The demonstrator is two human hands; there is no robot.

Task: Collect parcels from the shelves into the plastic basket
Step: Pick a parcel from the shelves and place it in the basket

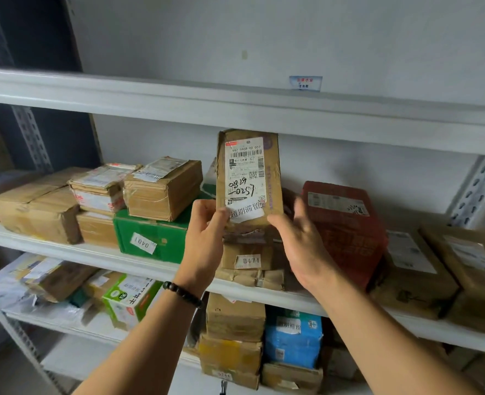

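Left hand [204,238] pinches the parcel [249,178] low down; right hand [301,246] open beside it; looks light, stiffish cardboard; grip both sides.

Left hand [207,238] grips upright parcel [248,178]; right hand [301,240] beside.

Plain white wall [292,38] in my feed, with white metal shelves [178,95] in front of it, boards running across the frame. Perforated angle uprights, one right [480,189], one left [32,138]. Dark blue panel [36,38] at far left beside the wall. Small blue-and-white label [305,82] on the wall just above the upper board. Light is flat, dimmer toward lower left.
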